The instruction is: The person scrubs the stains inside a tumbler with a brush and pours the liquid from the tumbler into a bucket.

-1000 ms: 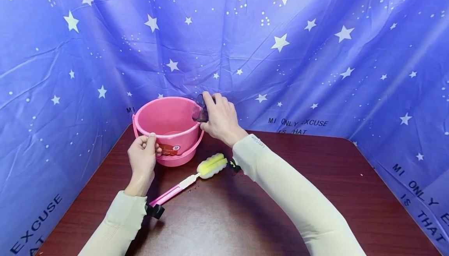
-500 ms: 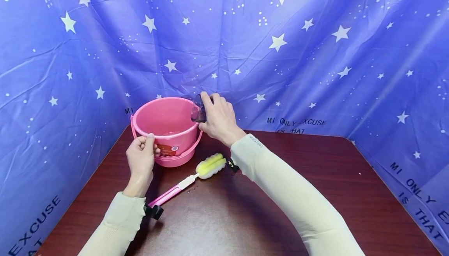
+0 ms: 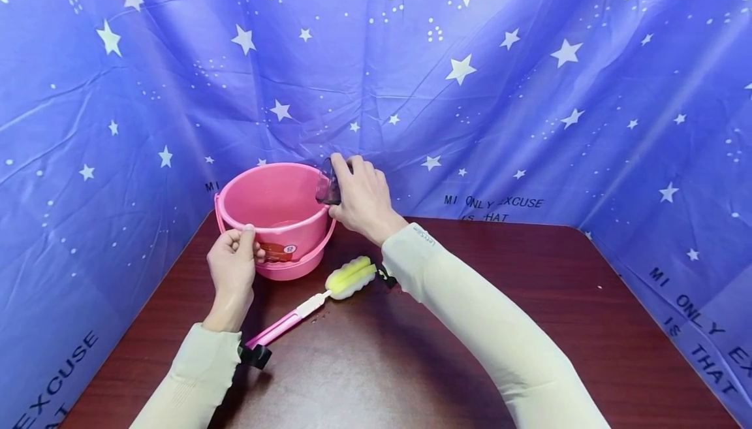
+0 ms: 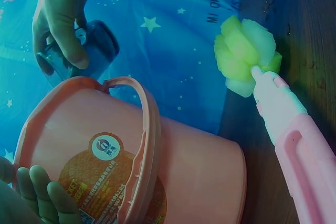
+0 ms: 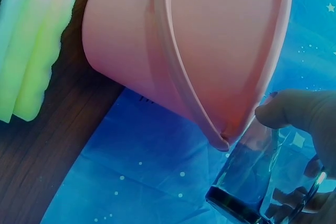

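On the left of the head view a pink bucket stands upright, its handle hanging down in front. My left hand pinches the near rim, thumb above and fingers against the outer wall; in the left wrist view those fingers lie beside the orange label. A clear, dark-tinted cup is gripped by my right hand at the bucket's right rim. It is tilted, mouth toward the bucket, with its dark base pointing away in the right wrist view. Whether liquid is flowing cannot be told.
A sponge bottle brush with a pink and white handle lies on the dark wooden table, in front of the bucket. Water drops dot the table near it. A blue star-patterned curtain encloses the back and sides.
The whole head view has shifted slightly, so everything appears a little further left. Both hands, the cup and the bucket keep about the same places relative to one another.
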Motion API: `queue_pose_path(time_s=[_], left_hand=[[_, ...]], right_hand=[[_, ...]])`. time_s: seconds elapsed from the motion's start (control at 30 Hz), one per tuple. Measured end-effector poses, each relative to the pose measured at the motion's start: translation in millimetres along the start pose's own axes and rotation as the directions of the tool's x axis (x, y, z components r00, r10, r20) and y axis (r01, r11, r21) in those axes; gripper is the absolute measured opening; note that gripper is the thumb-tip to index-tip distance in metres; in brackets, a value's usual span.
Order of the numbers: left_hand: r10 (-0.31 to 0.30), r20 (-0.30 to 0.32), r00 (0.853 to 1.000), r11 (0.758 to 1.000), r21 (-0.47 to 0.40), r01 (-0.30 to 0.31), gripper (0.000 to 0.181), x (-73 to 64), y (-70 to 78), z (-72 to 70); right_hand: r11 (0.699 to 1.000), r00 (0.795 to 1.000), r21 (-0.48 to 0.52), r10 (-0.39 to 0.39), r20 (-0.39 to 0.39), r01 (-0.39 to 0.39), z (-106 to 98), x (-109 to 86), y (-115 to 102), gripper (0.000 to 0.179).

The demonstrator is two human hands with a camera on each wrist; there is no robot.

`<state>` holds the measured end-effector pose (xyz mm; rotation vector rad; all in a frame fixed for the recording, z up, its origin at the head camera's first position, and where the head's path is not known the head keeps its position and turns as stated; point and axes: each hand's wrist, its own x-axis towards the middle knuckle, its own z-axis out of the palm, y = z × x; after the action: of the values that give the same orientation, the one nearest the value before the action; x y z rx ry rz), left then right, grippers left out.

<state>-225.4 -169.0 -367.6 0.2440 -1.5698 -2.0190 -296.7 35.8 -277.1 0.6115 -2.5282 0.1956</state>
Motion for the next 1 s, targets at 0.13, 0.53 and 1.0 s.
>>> queue_pose_path(time_s=[0.13,0.53,1.0], left_hand=[[-0.005,0.001,1.000,1.000,-0.003,0.005,0.024,-0.4,0.3,-0.2],[-0.004,-0.002,1.000,0.999,-0.040,0.004,0.024,-1.2,1.8,1.1],[-0.001,-0.002,1.000,1.000,-0.008,0.001,0.024,-4.3,2.6,0.4]], right_hand=[[1.000,1.000,-0.007,0.011,0.007,-0.011,0.0,0.0,-1.4,0.085],[0.999,1.000,-0.032,0.010,0.014,-0.009,-3.0,0.9,-4.5,0.085],[0.999,1.000,-0.035,-0.013,-0.003,0.013,-1.8,-0.9,-5.1,0.081]])
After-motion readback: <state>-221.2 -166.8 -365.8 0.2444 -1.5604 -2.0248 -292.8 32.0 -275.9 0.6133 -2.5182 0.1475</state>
